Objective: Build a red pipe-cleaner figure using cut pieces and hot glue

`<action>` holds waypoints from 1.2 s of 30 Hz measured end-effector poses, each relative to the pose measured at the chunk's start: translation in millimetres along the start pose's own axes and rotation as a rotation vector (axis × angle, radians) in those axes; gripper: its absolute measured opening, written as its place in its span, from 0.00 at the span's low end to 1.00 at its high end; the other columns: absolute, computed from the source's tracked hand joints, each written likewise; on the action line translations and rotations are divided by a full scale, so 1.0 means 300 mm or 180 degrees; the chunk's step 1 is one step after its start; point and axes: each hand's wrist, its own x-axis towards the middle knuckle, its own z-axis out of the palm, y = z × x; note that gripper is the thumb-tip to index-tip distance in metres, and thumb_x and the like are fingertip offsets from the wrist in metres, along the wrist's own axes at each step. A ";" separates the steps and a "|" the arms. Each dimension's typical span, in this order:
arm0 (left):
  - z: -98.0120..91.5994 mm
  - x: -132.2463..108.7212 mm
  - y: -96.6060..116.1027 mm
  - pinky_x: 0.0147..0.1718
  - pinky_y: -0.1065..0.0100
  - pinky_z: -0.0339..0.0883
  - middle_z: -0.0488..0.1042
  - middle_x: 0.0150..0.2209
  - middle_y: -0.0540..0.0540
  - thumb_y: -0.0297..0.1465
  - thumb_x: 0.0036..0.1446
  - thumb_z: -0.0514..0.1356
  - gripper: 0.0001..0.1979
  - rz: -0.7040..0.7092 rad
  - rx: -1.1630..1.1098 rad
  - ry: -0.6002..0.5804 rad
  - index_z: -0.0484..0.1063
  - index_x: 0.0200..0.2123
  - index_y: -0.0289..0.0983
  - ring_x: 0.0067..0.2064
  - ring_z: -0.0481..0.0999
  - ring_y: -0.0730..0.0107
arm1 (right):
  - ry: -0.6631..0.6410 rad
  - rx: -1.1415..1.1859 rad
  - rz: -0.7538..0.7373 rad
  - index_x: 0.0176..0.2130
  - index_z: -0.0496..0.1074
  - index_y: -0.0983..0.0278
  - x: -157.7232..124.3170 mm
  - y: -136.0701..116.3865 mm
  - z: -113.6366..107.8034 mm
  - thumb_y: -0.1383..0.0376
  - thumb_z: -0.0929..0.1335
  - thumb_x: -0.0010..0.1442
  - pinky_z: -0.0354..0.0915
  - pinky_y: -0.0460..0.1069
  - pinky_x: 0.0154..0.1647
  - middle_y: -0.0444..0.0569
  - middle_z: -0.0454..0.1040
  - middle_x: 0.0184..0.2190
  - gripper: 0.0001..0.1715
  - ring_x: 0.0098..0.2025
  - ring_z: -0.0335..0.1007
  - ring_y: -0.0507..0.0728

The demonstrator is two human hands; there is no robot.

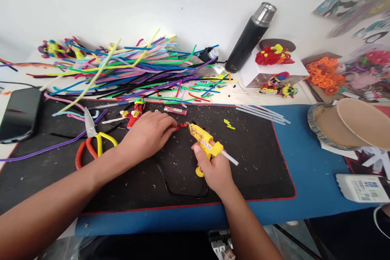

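My right hand (217, 168) is wrapped around the handle of a yellow hot glue gun (199, 133), a white glue stick (230, 157) poking out of its back. The gun's nozzle points toward my left hand (152, 132), whose fingertips are pinched on a small red piece (176, 128). Between fingertips and nozzle, small red-orange bits (183, 125) lie on the black mat (250, 170). Just behind my left hand is a small pipe-cleaner figure (134, 114) in red, yellow and green, partly hidden by the hand. Its lower end cannot be made out.
Pliers-like scissors (93, 134) with red and yellow handles lie left, near a phone (20, 113). A pile of pipe cleaners (146, 67) runs along the wall. Spare glue sticks (263, 113), yellow-green scraps (229, 124), a black flask (248, 40) and a bowl (323, 128) are rightward.
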 end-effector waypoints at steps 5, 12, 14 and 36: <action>-0.020 -0.022 -0.034 0.43 0.52 0.71 0.82 0.39 0.41 0.32 0.71 0.53 0.13 -0.0114 0.0029 0.0050 0.78 0.40 0.39 0.41 0.80 0.51 | -0.0046 -0.0070 -0.0077 0.33 0.78 0.63 0.002 -0.014 -0.003 0.49 0.66 0.70 0.65 0.46 0.24 0.44 0.70 0.21 0.24 0.21 0.67 0.54; 0.006 -0.001 -0.012 0.45 0.51 0.71 0.82 0.41 0.40 0.33 0.72 0.53 0.14 -0.0005 0.0203 0.0013 0.80 0.44 0.38 0.43 0.80 0.50 | -0.0044 -0.0104 -0.0112 0.34 0.78 0.62 0.003 -0.017 -0.006 0.50 0.66 0.70 0.64 0.46 0.24 0.43 0.69 0.21 0.23 0.21 0.65 0.53; 0.015 0.005 -0.010 0.46 0.50 0.71 0.82 0.42 0.40 0.32 0.72 0.54 0.14 0.0042 0.0238 -0.0025 0.80 0.45 0.38 0.44 0.80 0.49 | -0.0057 -0.0117 -0.0122 0.34 0.78 0.62 0.004 -0.017 -0.006 0.50 0.65 0.70 0.63 0.46 0.24 0.43 0.68 0.20 0.22 0.21 0.65 0.53; 0.016 0.017 -0.015 0.43 0.57 0.72 0.81 0.39 0.44 0.31 0.66 0.57 0.08 -0.0102 -0.0673 -0.0228 0.77 0.39 0.39 0.42 0.80 0.55 | 0.0042 -0.0244 -0.0310 0.34 0.78 0.63 0.006 -0.022 -0.006 0.53 0.66 0.70 0.65 0.47 0.26 0.43 0.72 0.21 0.20 0.23 0.70 0.54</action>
